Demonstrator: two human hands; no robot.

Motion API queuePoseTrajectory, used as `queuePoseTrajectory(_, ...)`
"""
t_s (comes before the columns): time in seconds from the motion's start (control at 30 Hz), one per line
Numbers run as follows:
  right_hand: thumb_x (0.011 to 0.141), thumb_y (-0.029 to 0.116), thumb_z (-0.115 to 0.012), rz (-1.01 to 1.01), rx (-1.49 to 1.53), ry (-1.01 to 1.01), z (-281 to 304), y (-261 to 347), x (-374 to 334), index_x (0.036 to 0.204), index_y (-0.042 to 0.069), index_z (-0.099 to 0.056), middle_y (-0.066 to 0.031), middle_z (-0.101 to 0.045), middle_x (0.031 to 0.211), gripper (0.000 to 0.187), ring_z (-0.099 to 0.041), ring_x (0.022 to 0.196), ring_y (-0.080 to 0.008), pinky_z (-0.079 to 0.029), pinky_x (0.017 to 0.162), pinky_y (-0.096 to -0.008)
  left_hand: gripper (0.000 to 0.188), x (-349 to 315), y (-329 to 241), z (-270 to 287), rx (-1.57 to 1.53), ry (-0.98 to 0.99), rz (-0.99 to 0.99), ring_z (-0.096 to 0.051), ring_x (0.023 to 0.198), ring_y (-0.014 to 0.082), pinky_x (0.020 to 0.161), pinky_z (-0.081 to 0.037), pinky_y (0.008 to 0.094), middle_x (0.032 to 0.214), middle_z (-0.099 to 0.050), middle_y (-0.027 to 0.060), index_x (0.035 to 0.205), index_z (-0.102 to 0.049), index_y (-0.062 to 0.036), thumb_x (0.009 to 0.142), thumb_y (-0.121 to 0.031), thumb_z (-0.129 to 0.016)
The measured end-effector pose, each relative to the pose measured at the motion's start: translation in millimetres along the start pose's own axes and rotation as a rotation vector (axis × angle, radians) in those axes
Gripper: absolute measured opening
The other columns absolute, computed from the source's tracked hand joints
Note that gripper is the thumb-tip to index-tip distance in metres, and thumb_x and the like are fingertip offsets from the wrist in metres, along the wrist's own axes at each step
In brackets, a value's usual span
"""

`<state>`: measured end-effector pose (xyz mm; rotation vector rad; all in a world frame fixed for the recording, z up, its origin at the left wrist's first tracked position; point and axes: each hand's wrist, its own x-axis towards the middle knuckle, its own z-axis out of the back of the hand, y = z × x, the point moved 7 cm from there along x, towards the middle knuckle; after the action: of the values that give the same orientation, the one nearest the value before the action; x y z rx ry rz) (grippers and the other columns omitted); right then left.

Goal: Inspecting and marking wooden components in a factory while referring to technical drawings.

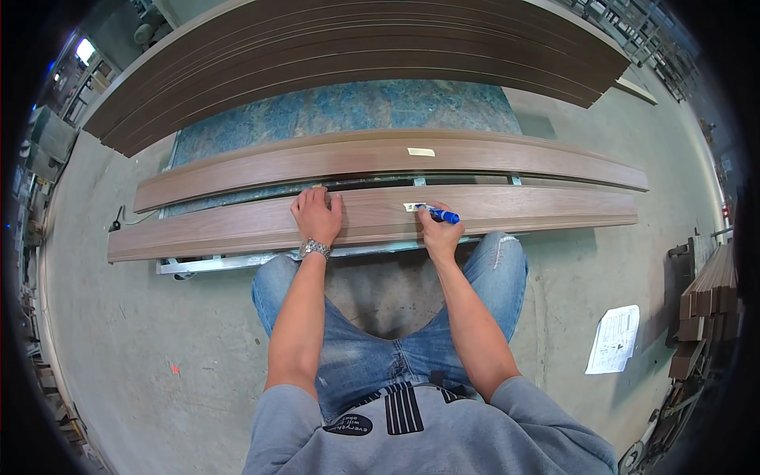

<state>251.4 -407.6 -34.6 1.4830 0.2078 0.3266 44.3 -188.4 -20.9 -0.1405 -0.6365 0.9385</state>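
A grey concrete workshop floor (142, 348) is seen, on which a metal frame (237, 262) with a blue mottled sheet (348, 107) carries two long walnut-coloured boards, the near board (554, 207) and the far board (237, 168), with a fanned stack of dark boards (356, 39) beyond. A sheet of paper (613, 339) lies on the floor at the right, beside short stacked wood pieces (708, 293). The left hand (317, 215) is laid flat with fingers spread on the near board, while a blue marker (442, 214) is gripped in the closed fingers of the right hand (435, 229), its tip at a small pale label (412, 207) on that board.
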Motion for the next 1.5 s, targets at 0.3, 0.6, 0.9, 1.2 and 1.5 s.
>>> queuePoseTrajectory(0.3,0.076,0.017,-0.076,-0.065,-0.043,-0.028,4,-7,3,0.090,0.000,-0.074,-0.0026,-0.067,0.066,0.021,-0.062,0.062,-0.0103,-0.050,0.061,-0.0281,0.035,1,-2,1,-0.017,-0.011,-0.007,-0.055,0.118,0.0274,0.105,-0.034,0.0440,0.112,-0.070,0.0086,0.106,-0.069,-0.0055,0.088,-0.035,-0.066)
queuePoseTrajectory(0.6,0.084,0.007,-0.075,-0.300,0.300,0.026,5,-10,7,0.101,0.001,-0.069,-0.0028,-0.065,0.068,0.019,-0.058,0.055,-0.0122,-0.047,0.052,-0.0253,0.036,1,1,-1,-0.013,-0.020,-0.010,-0.055,0.119,0.0276,0.105,-0.034,0.0444,0.113,-0.069,0.0090,0.108,-0.069,-0.0049,0.089,-0.036,-0.065)
queuePoseTrajectory(0.9,0.088,0.013,-0.074,-0.173,0.465,0.003,9,23,70,0.094,0.002,-0.067,-0.0045,-0.064,0.070,0.015,-0.057,0.055,-0.0084,-0.044,0.047,-0.0224,0.035,0,0,3,0.011,-0.014,0.002,-0.054,0.119,0.0285,0.105,-0.034,0.0455,0.113,-0.068,0.0094,0.107,-0.068,-0.0049,0.089,-0.034,-0.065)
queuePoseTrajectory(1.2,0.081,0.005,-0.077,-0.081,0.281,0.174,-48,16,159,0.087,0.001,-0.067,-0.0029,-0.063,0.068,0.013,-0.056,0.055,-0.0095,-0.041,0.047,-0.0232,0.031,2,-10,1,0.026,-0.030,-0.037,-0.055,0.116,0.0295,0.104,-0.034,0.0459,0.107,-0.066,0.0104,0.103,-0.066,-0.0054,0.089,-0.033,-0.065)
queuePoseTrajectory(1.5,0.081,0.008,-0.079,-0.026,0.242,0.212,-54,1,143,0.097,0.000,-0.069,-0.0022,-0.065,0.070,0.020,-0.055,0.055,-0.0075,-0.041,0.047,-0.0214,0.031,3,-7,3,0.056,-0.012,-0.025,-0.054,0.116,0.0297,0.103,-0.034,0.0463,0.107,-0.066,0.0105,0.104,-0.066,-0.0047,0.089,-0.032,-0.065)
